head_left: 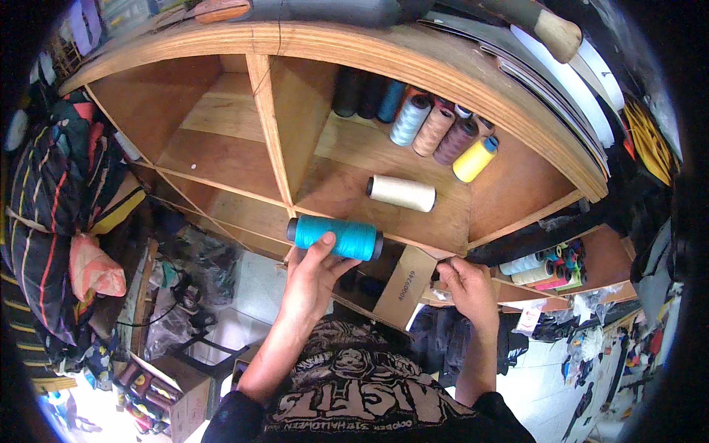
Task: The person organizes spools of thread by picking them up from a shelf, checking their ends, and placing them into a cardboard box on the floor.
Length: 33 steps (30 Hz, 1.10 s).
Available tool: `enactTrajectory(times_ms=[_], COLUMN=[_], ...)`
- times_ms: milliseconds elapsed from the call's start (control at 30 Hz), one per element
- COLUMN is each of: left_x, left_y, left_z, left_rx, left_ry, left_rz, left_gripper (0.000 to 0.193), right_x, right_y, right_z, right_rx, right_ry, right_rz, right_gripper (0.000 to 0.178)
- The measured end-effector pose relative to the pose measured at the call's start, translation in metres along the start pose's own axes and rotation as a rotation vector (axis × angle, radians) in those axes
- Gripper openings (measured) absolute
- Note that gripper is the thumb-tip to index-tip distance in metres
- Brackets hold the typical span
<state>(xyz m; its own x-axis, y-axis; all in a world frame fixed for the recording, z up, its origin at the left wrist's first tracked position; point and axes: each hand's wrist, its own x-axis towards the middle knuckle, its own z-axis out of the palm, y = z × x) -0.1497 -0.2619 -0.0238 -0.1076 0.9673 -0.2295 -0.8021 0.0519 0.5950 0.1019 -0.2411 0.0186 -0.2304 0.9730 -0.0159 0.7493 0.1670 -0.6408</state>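
Note:
My left hand (310, 277) is closed around a teal thread spool (343, 239) with dark ends, held sideways in front of the wooden shelf's lower edge. To its right, my right hand (471, 292) pinches the upper corner of an open cardboard box (402, 288) in front of my body. Dark shapes inside the box are too dim to name. A cream thread spool (402, 193) lies on its side in the right compartment. Behind it stand a light blue spool (410, 122), a tan spool (434, 131), a dark purple spool (456, 142) and a yellow spool (475, 160).
The wooden shelf (267, 125) has a divider between two compartments. Darker spools (358, 94) stand deeper inside. Bundled dark striped fabric (52, 192) hangs at left. Lower right, another shelf holds several coloured spools (543, 267). A box of dark spools (173, 395) sits at lower left.

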Motion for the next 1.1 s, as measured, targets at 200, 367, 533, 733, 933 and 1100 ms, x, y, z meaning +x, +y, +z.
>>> enactTrajectory(times_ms=[200, 367, 533, 733, 933, 1100], left_x=[0.003, -0.003, -0.007, -0.007, -0.006, -0.003], left_y=[-0.010, -0.009, -0.006, -0.009, -0.009, -0.011], left_z=[0.006, 0.013, 0.012, 0.004, 0.007, 0.001], left_rx=[0.018, 0.018, 0.060, 0.000, 0.073, 0.063], left_ry=[0.016, -0.016, -0.019, -0.036, -0.027, -0.010], left_rz=[-0.034, -0.028, 0.023, -0.022, -0.041, -0.065], left_gripper=[0.041, 0.039, 0.039, 0.036, 0.044, 0.050], right_x=[0.007, 0.029, 0.040, 0.040, 0.034, 0.025], right_y=[-0.027, -0.062, -0.058, -0.059, -0.063, -0.041], right_z=[0.025, 0.045, 0.058, 0.077, 0.077, 0.067], right_rx=[0.100, 0.027, 0.122, 0.132, 0.466, 0.552], right_ry=[0.327, 0.371, 0.371, 0.480, 0.506, 0.415], right_rz=[-0.431, -0.660, -0.745, -0.742, -0.581, -0.409], right_gripper=[0.020, 0.029, 0.023, 0.015, 0.007, 0.003])
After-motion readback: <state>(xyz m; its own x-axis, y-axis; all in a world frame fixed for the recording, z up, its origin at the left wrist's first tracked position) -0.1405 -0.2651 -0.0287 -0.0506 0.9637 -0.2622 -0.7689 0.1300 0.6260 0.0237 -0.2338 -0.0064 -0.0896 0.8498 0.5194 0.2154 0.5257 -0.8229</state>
